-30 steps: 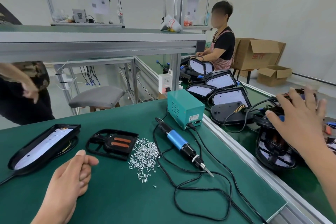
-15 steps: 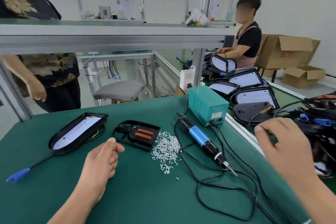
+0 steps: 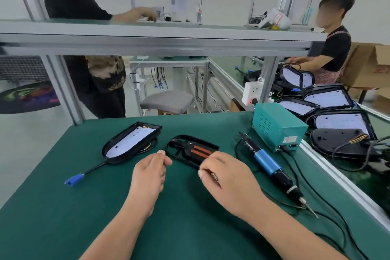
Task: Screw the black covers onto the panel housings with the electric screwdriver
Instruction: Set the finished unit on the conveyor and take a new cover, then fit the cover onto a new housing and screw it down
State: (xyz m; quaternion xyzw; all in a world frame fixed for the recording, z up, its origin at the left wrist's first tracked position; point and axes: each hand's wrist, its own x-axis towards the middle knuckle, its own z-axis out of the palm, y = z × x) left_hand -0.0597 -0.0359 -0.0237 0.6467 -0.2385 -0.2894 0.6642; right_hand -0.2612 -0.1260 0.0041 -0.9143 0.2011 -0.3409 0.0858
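Well left of the black cover (image 3: 193,150) lies the blue connector (image 3: 73,180) on its lead. The panel housing (image 3: 130,142) sits just left of the cover, open side up with its white board showing. Neither has shifted on the green mat (image 3: 63,228).

The left hand (image 3: 150,172) rests at the cover's near-left corner, fingers curled into a loose fist with the thumb laid on top, as it was a second ago. Whether it encloses anything cannot be told. The cover itself lies loose on the mat, apart from the housing and not yet fitted.

The change is in the right hand (image 3: 230,177). A second ago it was stretched far to the right of the cover; now it is back at the cover's near-right edge, knuckles up. Its fingertips are bunched together on a few screws (image 3: 214,176) that glint under them — the rest of the pile is hidden beneath the palm.

Right of the cover the electric screwdriver (image 3: 268,164) lies untouched, tip toward the person, with the green power box (image 3: 278,125) farther right and back.

In my judgement the reach aside is over and fasteners are being gathered — the cover would need seating on the housing before the driver is taken up.
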